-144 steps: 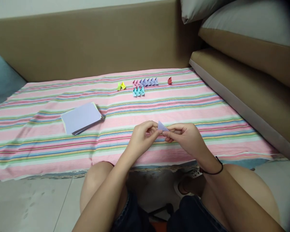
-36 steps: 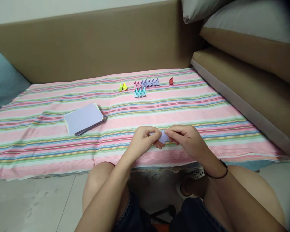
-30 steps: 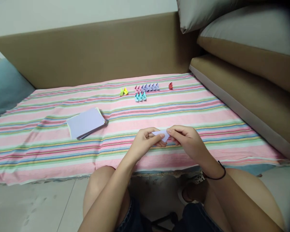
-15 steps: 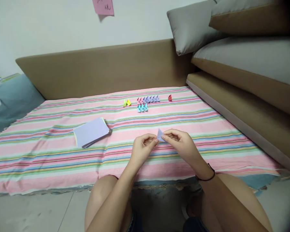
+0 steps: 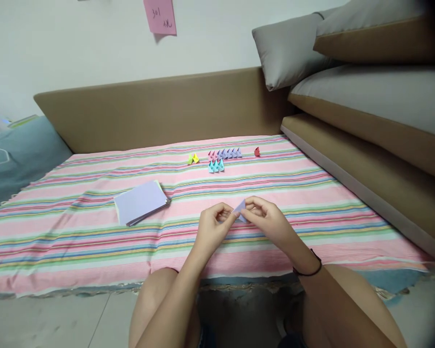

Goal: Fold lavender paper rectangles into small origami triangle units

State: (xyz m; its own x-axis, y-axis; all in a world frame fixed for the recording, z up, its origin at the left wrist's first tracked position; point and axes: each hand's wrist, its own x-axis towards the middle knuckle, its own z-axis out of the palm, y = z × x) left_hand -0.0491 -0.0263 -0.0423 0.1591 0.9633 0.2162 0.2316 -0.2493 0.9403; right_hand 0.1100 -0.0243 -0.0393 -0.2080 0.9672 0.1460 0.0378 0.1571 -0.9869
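A small piece of folded purple paper (image 5: 240,210) is pinched between my two hands, just above the striped cloth. My left hand (image 5: 214,223) grips its left side between thumb and fingers. On its right side, my right hand (image 5: 264,215) has thumb and fingertips closed on it, with a dark band at the wrist. My fingers cover part of the paper, so its full shape is hidden. Beyond my hands lie small folded paper pieces: a row of pink and purple ones (image 5: 230,153), several light blue ones (image 5: 216,166), yellow and green ones (image 5: 193,158), and a red one (image 5: 257,152).
A stack of paper sheets (image 5: 141,202), purple on top, lies left of my hands on the striped cloth (image 5: 94,241). Brown and grey cushions (image 5: 369,106) are piled along the right. A brown backrest (image 5: 166,113) stands behind, below a pink note (image 5: 160,17) on the wall.
The folded purple paper has turned in my fingers, from a point facing up to a slant toward the upper right. The camera view has tilted slightly upward.
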